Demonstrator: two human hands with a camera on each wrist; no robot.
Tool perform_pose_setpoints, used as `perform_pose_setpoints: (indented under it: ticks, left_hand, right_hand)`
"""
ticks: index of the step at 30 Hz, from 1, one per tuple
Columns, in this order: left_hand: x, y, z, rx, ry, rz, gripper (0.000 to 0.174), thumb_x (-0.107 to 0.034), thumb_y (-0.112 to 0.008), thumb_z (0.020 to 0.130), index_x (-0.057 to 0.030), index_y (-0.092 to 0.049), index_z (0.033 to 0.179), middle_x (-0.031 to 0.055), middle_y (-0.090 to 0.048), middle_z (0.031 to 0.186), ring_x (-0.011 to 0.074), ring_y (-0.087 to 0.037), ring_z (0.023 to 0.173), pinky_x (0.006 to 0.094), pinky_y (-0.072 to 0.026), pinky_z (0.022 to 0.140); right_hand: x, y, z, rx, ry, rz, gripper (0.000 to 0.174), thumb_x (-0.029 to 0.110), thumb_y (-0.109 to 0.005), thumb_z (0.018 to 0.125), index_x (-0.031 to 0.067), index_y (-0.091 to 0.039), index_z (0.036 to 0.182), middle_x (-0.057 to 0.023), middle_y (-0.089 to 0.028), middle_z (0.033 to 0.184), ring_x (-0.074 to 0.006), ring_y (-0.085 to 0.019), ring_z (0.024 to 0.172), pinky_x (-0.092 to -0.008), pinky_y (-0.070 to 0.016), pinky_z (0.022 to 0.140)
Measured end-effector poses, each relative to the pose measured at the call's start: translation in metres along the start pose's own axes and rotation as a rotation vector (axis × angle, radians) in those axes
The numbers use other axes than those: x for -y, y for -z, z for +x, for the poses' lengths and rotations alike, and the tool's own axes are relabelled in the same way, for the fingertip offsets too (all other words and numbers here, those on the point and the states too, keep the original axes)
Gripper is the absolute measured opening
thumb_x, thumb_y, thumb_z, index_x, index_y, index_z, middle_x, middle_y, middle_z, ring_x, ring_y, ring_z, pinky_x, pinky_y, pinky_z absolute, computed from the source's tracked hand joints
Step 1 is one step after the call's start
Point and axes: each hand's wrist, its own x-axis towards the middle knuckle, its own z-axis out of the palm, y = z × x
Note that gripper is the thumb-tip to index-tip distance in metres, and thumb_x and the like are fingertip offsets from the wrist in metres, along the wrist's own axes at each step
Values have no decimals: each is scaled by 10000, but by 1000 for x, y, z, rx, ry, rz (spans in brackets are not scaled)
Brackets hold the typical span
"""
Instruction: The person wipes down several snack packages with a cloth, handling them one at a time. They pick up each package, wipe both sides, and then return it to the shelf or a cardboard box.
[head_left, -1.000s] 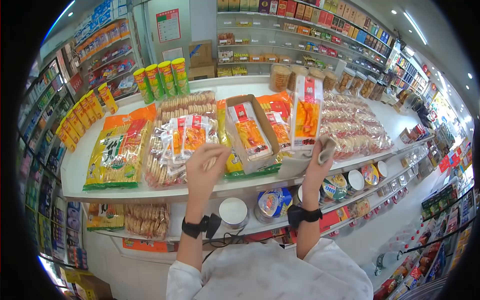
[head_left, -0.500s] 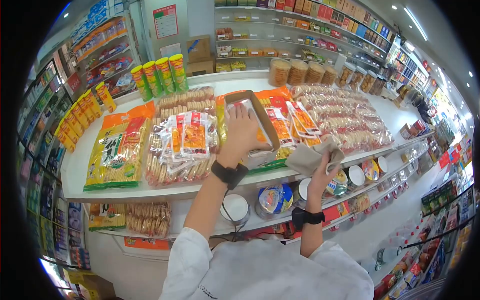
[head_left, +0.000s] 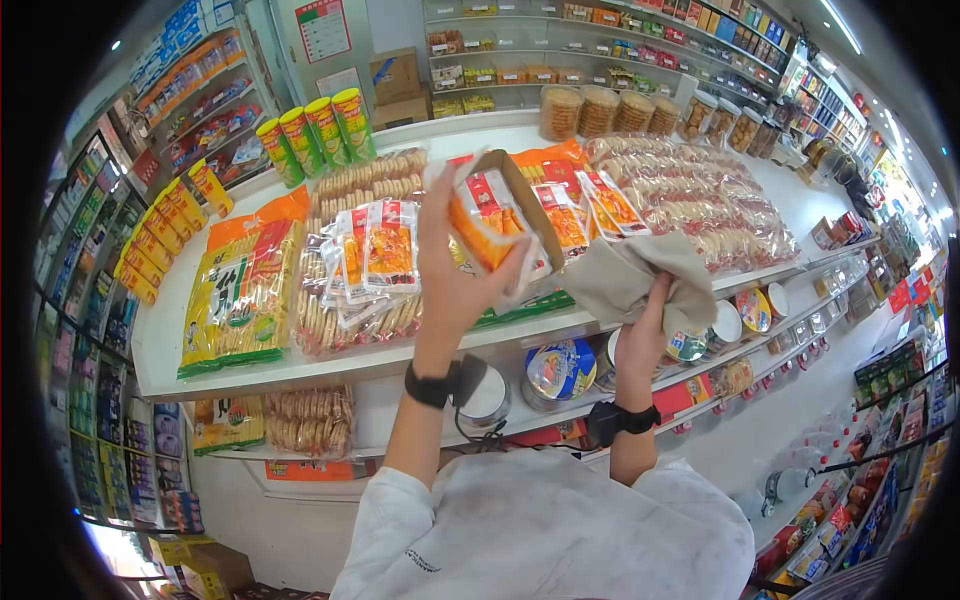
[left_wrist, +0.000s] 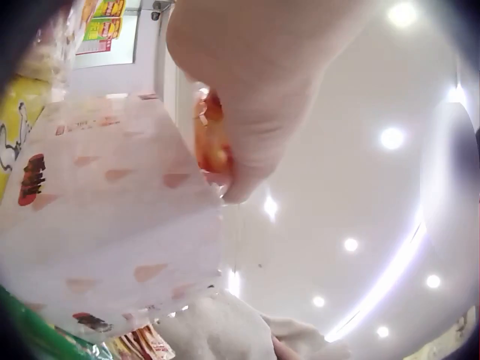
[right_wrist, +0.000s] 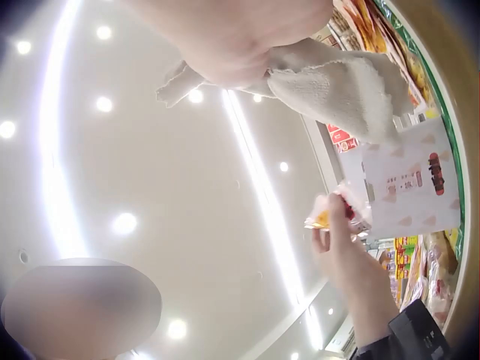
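Note:
My left hand (head_left: 455, 275) grips a clear snack packet (head_left: 472, 232) with orange contents, fingers on one side and thumb on the other. It holds the packet at the near left of an open cardboard box (head_left: 540, 210), where more such packets lie. In the left wrist view the box's pale printed side (left_wrist: 112, 202) stands beside the packet's orange edge (left_wrist: 213, 142). My right hand (head_left: 642, 335) holds a bunched grey cloth (head_left: 615, 275) at the counter's front edge, to the right of the box. The cloth's frayed edge (right_wrist: 337, 86) shows in the right wrist view.
Similar packets (head_left: 388, 250) lie left of the box on bagged biscuits, and others (head_left: 610, 205) fan out to its right. Green tubes (head_left: 325, 135) and biscuit jars (head_left: 600, 110) line the counter's back. Tubs (head_left: 560, 372) stand on the shelf below.
An upright packet by my right hand went down onto the packets right of the box. My left hand reached into the box and came up with a packet. The cloth has spread out more.

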Motion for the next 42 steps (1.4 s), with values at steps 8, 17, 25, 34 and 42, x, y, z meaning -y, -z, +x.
perform_pose_setpoints:
  ticks: [8,17,25,34,42]
  left_hand:
    - [-50,30,-37,325,31,-3,1190,-448,-878,649,12,-221,1528,191,-244,1589,354,-205,1480,457,-173,1192]
    - [-43,98,-78,-94,108,303,748,-210,-769,799,-34,-442,1449,217,-305,1548,402,-207,1470,477,-215,1169]
    - [-54,137,-112,-608,251,69,843,72,-749,768,25,-303,1482,200,-293,1526,292,-346,1382,387,-322,1112]
    - [-53,147,-151,-603,729,-378,217,-160,-634,972,18,-683,1087,10,-703,981,70,-634,884,233,-501,796]
    - [-39,185,-168,-498,773,-553,303,-214,-575,1011,19,-634,1196,-3,-675,996,39,-571,867,211,-475,754]
  right_hand:
    - [18,-13,-98,930,-350,87,804,654,-341,978,80,-217,1527,-100,-325,1532,-236,-359,1394,-399,-319,1136]
    - [8,-32,-124,1122,-376,144,610,388,-506,993,45,-361,1476,-110,-390,1504,-242,-363,1401,-381,-325,1123]
    - [-8,-65,-135,886,-271,85,586,-6,-634,909,24,-396,1444,-86,-484,1412,-232,-484,1290,-364,-405,1066]
    - [3,-94,-166,1358,-54,-62,701,388,-584,951,11,-338,1488,-141,-329,1541,-253,-332,1406,-390,-284,1131]
    - [11,-125,-208,1083,-358,-32,568,65,-678,876,14,-425,1382,-72,-564,1201,-151,-562,1084,-279,-463,898]
